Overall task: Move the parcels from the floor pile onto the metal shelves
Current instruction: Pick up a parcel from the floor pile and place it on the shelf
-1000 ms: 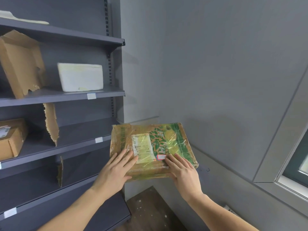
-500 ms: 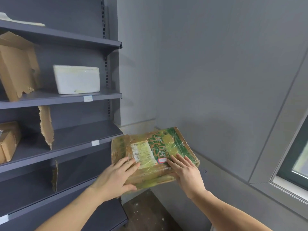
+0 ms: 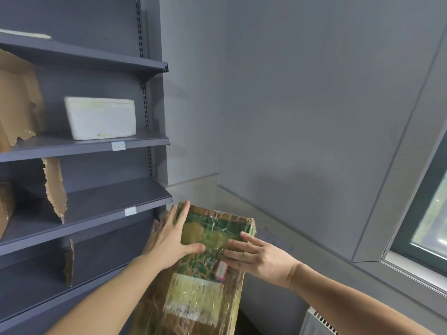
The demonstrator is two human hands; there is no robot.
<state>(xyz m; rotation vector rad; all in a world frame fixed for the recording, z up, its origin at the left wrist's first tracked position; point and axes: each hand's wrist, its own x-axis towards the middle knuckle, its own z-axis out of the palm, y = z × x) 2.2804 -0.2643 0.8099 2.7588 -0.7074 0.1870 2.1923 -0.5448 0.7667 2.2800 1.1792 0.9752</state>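
Note:
A brown cardboard parcel (image 3: 208,298) with green print, clear tape and a pale label is in front of me, tilted, its long side pointing away. My left hand (image 3: 169,240) lies flat on its far left part, fingers straight and thumb spread across the top. My right hand (image 3: 256,257) presses straight fingers on its right side. The parcel is just right of the dark grey metal shelves (image 3: 108,201), near the end of the middle shelf. Its underside is hidden.
A white foam box (image 3: 101,118) sits on the shelf above. Torn cardboard pieces (image 3: 55,187) stand as dividers, and a brown box (image 3: 4,204) shows at the left edge. A grey wall corner is behind, with a window (image 3: 425,209) at the right.
The parcel has turned from lying crosswise to pointing lengthwise away from me. My left hand has slid up to its far left corner. The view has dropped slightly.

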